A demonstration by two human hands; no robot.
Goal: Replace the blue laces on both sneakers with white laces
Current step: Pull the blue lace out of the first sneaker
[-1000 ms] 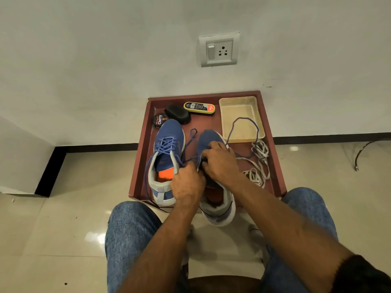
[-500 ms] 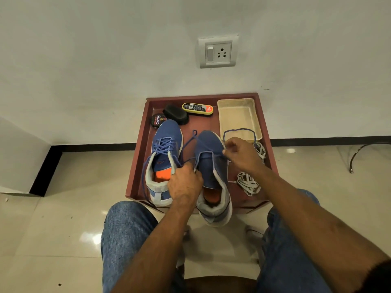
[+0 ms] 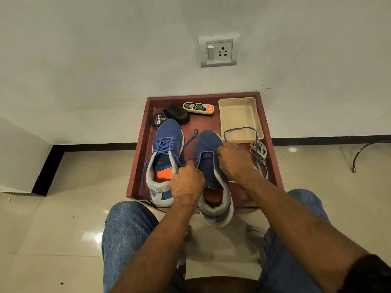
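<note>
Two blue sneakers lie on a dark red tray [image 3: 135, 172]. The left sneaker [image 3: 167, 142] keeps its blue lace crossed through the eyelets. The right sneaker [image 3: 208, 144] has only one lace bar left near the toe. My left hand [image 3: 186, 182] grips the right sneaker's left eyelet edge. My right hand [image 3: 234, 159] pinches the loose blue lace [image 3: 241, 129] at the right eyelets; the lace loops out over the beige tub. White laces [image 3: 259, 153] lie bundled at the tray's right side.
At the tray's back stand a beige plastic tub [image 3: 239, 117], a yellow polish applicator [image 3: 198, 108], a black brush [image 3: 176, 113] and a Cherry polish tin [image 3: 158, 119]. The tray stands against a white wall with a socket [image 3: 219, 51]. My jeans-clad knees frame the tiled floor.
My right hand pulled the blue lace out to the right, then came back to the right sneaker's eyelets. The lace loop now lies lower over the tub. My left hand stayed on the sneaker.
</note>
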